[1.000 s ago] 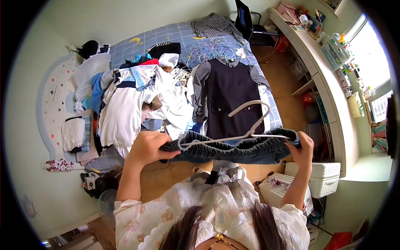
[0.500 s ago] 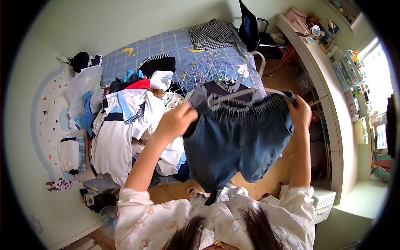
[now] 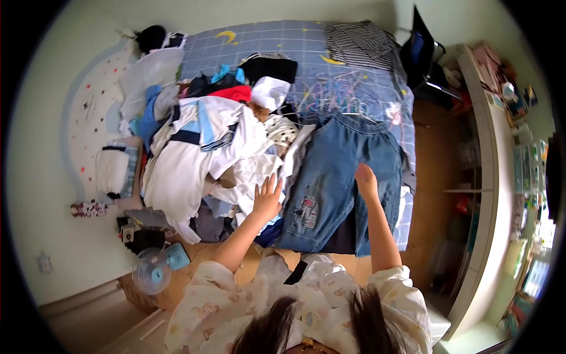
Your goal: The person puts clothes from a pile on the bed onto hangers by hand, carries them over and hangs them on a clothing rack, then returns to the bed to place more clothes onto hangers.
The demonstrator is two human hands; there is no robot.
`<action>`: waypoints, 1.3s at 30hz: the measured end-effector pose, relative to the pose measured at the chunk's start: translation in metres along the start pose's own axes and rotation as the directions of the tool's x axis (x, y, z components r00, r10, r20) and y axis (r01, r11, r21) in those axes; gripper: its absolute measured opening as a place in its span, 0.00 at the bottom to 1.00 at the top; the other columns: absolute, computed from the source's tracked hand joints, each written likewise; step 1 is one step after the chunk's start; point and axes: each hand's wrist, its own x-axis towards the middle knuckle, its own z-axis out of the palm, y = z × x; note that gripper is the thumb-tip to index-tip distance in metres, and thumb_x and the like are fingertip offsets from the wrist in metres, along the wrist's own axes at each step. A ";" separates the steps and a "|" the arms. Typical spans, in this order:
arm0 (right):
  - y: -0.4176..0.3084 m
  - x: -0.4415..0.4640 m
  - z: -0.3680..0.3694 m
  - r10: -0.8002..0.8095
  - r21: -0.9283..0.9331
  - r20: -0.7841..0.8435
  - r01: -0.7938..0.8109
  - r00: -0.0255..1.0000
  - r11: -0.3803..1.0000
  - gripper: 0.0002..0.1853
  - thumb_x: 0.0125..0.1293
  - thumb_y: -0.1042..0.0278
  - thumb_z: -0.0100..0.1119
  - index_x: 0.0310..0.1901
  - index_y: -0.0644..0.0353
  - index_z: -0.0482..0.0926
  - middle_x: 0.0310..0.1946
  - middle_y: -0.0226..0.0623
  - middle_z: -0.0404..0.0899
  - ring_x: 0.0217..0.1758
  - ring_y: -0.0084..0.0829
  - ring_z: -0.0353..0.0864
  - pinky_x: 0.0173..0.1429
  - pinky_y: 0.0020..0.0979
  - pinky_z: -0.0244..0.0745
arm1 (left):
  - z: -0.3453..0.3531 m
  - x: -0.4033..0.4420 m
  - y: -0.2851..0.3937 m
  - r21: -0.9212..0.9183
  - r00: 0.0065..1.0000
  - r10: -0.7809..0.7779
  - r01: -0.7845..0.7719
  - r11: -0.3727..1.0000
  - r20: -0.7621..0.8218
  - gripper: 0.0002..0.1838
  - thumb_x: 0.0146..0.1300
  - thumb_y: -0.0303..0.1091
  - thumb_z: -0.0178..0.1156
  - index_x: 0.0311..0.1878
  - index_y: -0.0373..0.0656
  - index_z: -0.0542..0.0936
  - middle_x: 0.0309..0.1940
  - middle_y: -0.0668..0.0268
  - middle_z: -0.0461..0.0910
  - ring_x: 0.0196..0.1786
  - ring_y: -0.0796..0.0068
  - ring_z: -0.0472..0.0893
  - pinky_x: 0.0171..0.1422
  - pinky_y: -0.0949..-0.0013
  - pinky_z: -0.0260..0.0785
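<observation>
Jeans (image 3: 330,171) across bed (image 3: 265,41), likely soft, limp; waistband (image 3: 361,125) seems surest hold. Left hand (image 3: 268,204) empty, fingers splayed; right hand (image 3: 366,179) over jeans, grip unclear.

The right grip (image 3: 366,179) perhaps touches jeans (image 3: 331,168) on the bed (image 3: 280,41).

**Head View: Forward and Steeply Down**

Worn on the person's head, facing forward and steeply down. Catches the cream, patterned cloth top (image 3: 200,315) and long dark hair strands (image 3: 265,330) closest, along the bottom edge; the bare left hand (image 3: 268,202) and bare right hand (image 3: 367,181) farther out; then the blue, grid-patterned, cloth-covered bed (image 3: 283,44), as far back as the pale green wall (image 3: 283,9). Shows the long white counter (image 3: 500,135) bowed at right; black-cornered, very wide-angled.
</observation>
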 end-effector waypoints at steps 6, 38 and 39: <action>-0.020 -0.019 0.079 0.114 0.078 0.164 -0.128 0.980 0.989 0.11 0.66 0.70 0.54 0.48 0.62 0.78 0.37 0.31 0.82 0.38 0.20 0.79 0.40 0.22 0.71 | -0.011 -0.060 -0.115 -0.166 0.972 -0.144 0.113 0.980 -0.187 0.38 0.51 0.31 0.64 0.67 0.40 0.61 0.62 0.47 0.66 0.62 0.48 0.69 0.63 0.52 0.63; -0.271 -0.040 0.421 0.011 0.141 0.418 -0.077 0.908 0.987 0.42 0.59 0.61 0.68 0.71 0.56 0.54 0.61 0.46 0.66 0.55 0.35 0.76 0.52 0.34 0.76 | -0.043 -0.016 -0.321 -0.129 0.738 0.603 -0.659 0.741 -0.303 0.03 0.52 0.33 0.60 0.28 0.45 0.78 0.28 0.64 0.76 0.33 0.63 0.79 0.35 0.60 0.72; -0.282 -0.042 0.432 0.033 0.064 0.483 -0.072 0.875 0.995 0.47 0.56 0.58 0.71 0.72 0.55 0.50 0.63 0.49 0.64 0.56 0.38 0.75 0.54 0.36 0.75 | -0.054 -0.036 -0.305 -0.189 0.734 0.674 -0.676 0.712 -0.087 0.04 0.53 0.33 0.60 0.31 0.45 0.78 0.31 0.64 0.77 0.35 0.65 0.79 0.36 0.62 0.72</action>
